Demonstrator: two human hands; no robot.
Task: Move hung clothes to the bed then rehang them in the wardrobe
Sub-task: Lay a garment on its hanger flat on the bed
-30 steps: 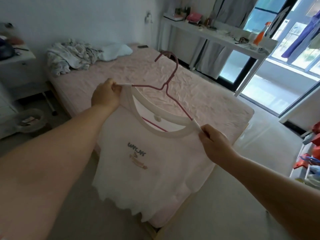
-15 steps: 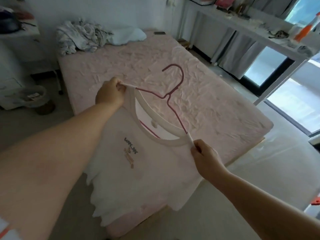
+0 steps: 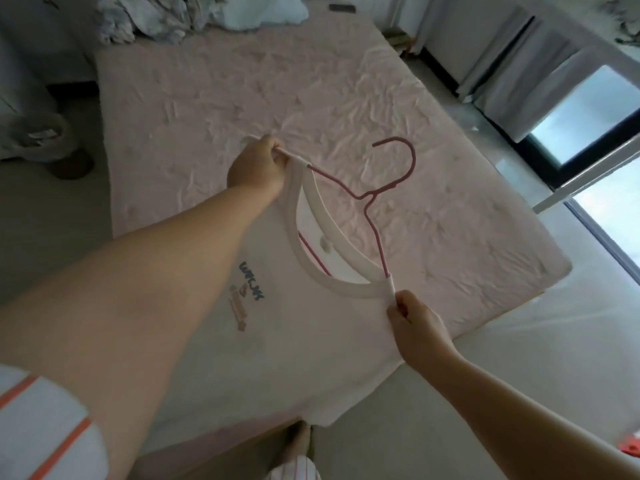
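Note:
A white T-shirt (image 3: 304, 341) with a small chest print hangs on a red wire hanger (image 3: 393, 187) over the near end of the bed (image 3: 221, 109), which has a wrinkled pink sheet. My left hand (image 3: 256, 169) pinches one shoulder of the shirt at the hanger's end. My right hand (image 3: 414, 322) pinches the other shoulder end. The shirt lies spread nearly flat, low over the sheet; its lower hem drapes past the bed's near edge. The hanger's hook points toward the bed's middle.
A crumpled blanket (image 3: 149, 19) and a pale pillow (image 3: 263, 12) lie at the bed's far end. A round bin (image 3: 48, 136) stands on the floor at left. Grey curtains (image 3: 519, 71) and a white table leg (image 3: 585, 178) are on the right, by the window.
Both hands have carried the shirt and hanger forward and down over the bed. My view has tilted downward and moved closer to the bed.

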